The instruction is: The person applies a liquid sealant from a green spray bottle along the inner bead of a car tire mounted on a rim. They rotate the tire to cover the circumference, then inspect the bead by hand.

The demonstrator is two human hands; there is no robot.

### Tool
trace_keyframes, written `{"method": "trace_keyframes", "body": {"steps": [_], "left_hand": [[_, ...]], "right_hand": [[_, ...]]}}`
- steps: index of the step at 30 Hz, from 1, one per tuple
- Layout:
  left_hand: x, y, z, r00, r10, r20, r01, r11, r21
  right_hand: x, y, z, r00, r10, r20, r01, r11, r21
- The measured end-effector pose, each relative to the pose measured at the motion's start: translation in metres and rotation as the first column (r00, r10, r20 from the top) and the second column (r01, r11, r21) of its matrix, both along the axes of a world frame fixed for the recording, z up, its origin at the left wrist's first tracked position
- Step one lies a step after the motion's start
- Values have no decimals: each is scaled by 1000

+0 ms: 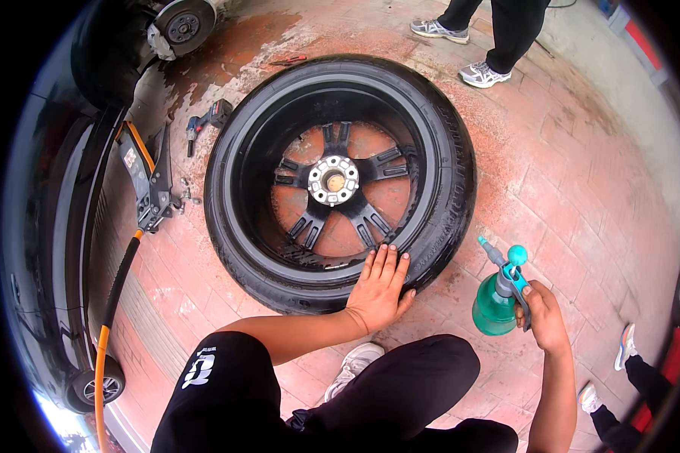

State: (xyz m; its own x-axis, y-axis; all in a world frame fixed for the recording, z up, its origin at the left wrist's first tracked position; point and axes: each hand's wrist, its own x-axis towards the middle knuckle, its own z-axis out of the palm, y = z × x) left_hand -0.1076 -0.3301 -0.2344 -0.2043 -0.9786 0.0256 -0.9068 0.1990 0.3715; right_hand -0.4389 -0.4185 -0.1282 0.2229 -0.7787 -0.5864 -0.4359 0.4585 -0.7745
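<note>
A black car wheel with its tire (449, 189) lies flat on the paving, the inner side of its spoked rim facing up. Around the pale hub (334, 180) the spokes spread out, and paving shows between them. My left hand (379, 293) rests flat on the near sidewall, fingers stretched toward the rim edge. In my right hand (544, 313) is a green pump spray bottle (495, 308), gripped by its dark handle. Its nozzle (486, 243) points up and left, toward the wheel. A teal pump knob (516, 255) tops the bottle.
At left stands a dark car (49, 249), its brake disc (183, 27) exposed. Beside it are a jack (145, 177) with an orange-and-black handle (115, 291), a cordless impact wrench (208, 123) and several lug nuts (187, 198). A person's shoes (485, 74) stand beyond the wheel; another person's legs show lower right.
</note>
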Motion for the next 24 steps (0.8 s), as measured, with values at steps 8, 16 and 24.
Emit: {"method": "trace_keyframes", "body": {"steps": [8, 16, 24], "left_hand": [[-5, -9, 1, 1000, -5, 24, 5, 1000, 9], [-57, -109, 83, 934, -216, -286, 204, 976, -71], [-228, -129, 70, 833, -523, 182, 533, 846, -10]], "right_hand": [[-51, -34, 25, 992, 92, -85, -97, 994, -57], [-95, -64, -63, 887, 452, -92, -461, 871, -171], [-131, -76, -151, 742, 670, 19, -612, 689, -389]]}}
